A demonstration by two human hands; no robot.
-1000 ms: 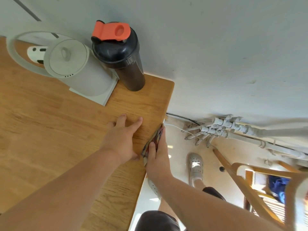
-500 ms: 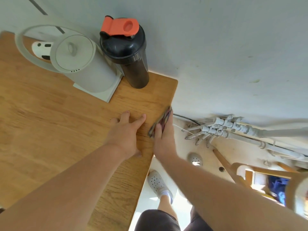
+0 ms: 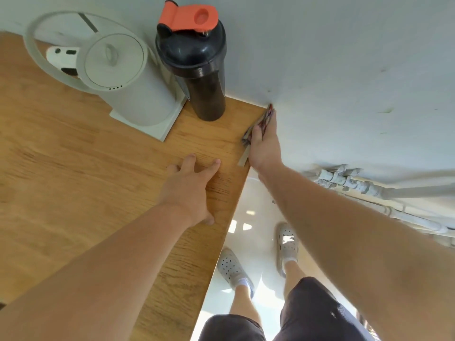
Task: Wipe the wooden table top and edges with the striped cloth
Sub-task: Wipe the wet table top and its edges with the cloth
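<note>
The wooden table (image 3: 73,168) fills the left of the view, and its right edge runs from the far corner at the wall down toward me. My right hand (image 3: 264,148) holds the striped cloth (image 3: 263,120) flat against that right edge, near the far corner by the wall, with the thumb on top of the cloth. Only a narrow folded strip of the cloth shows between hand and table. My left hand (image 3: 190,185) rests flat on the table top near the edge, fingers spread and straight, holding nothing.
A black shaker bottle (image 3: 197,67) with an orange lid stands near the far right corner. Beside it are a white kettle (image 3: 123,77) on a base and a white ring-shaped device (image 3: 49,52). White pipes (image 3: 357,185) run along the wall beyond the table.
My right hand has slid the cloth along the table's right edge away from me, up to the far corner at the wall. My left hand has stayed flat on the top.
</note>
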